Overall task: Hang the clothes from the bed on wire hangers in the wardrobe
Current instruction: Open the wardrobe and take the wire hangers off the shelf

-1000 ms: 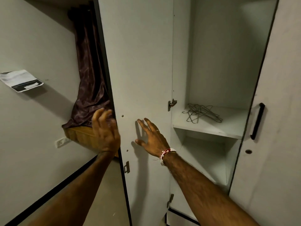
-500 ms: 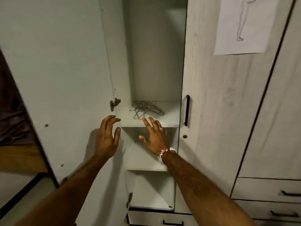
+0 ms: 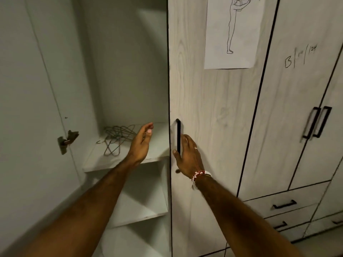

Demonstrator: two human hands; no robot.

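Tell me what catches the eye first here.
Two bare arms reach in: the right hand grips the black handle of the shut door in the middle, while the left hand hangs open before the open compartment. On the shelf just left of that hand lies a tangle of wire hangers. Up right, a line drawing of a figure is stuck on the door.

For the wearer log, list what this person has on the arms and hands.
No sleeves are in view. The right hand carries a thin ring on one finger, and a bracelet of red and white beads circles its wrist. The left hand shows no ring, and no band at its wrist.
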